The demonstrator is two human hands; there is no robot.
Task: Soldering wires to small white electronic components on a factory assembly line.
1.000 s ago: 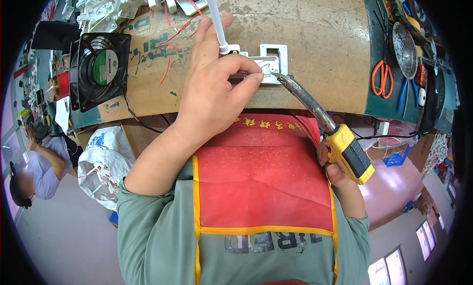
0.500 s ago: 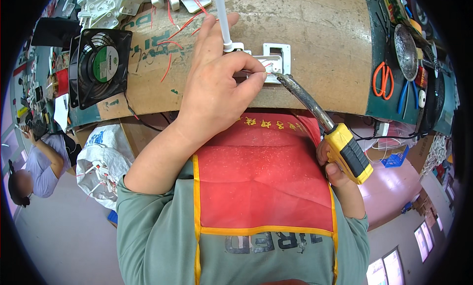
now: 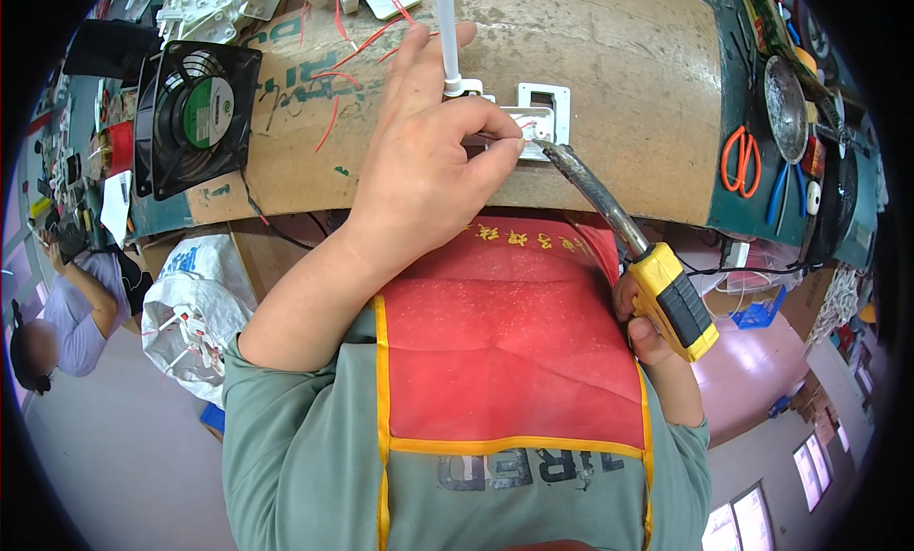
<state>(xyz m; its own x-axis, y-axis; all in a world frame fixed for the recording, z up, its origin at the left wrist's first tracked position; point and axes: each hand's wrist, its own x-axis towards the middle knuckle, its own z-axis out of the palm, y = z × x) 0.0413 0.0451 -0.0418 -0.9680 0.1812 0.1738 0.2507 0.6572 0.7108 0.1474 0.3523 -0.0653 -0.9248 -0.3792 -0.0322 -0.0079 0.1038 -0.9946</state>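
My left hand (image 3: 428,151) reaches over the work with thumb and forefinger pinched together on a thin wire, whose end is hard to see. Right by these fingertips is a small white plastic housing (image 3: 562,123) with a square opening, a shallow tray and a short red wire inside. A white rod (image 3: 446,32) stands up from the housing's left part, behind my fingers. My right hand (image 3: 644,330) is wrapped round the yellow and black handle of a soldering iron (image 3: 609,208). The iron's dark tip is at the tray's near edge, close to my left fingertips.
Cardboard (image 3: 628,66) covers the bench. A black fan (image 3: 200,118) stands at left; white plastic parts (image 3: 214,13) and red wires lie behind. Orange-handled scissors (image 3: 740,161) and a metal ladle (image 3: 785,108) lie at right. A sack (image 3: 195,313) stands lower left; another person (image 3: 86,308) sits beyond.
The view has shifted slightly, so the bench things sit a little differently. My hands, the soldering iron and the housing keep nearly the same places relative to one another.
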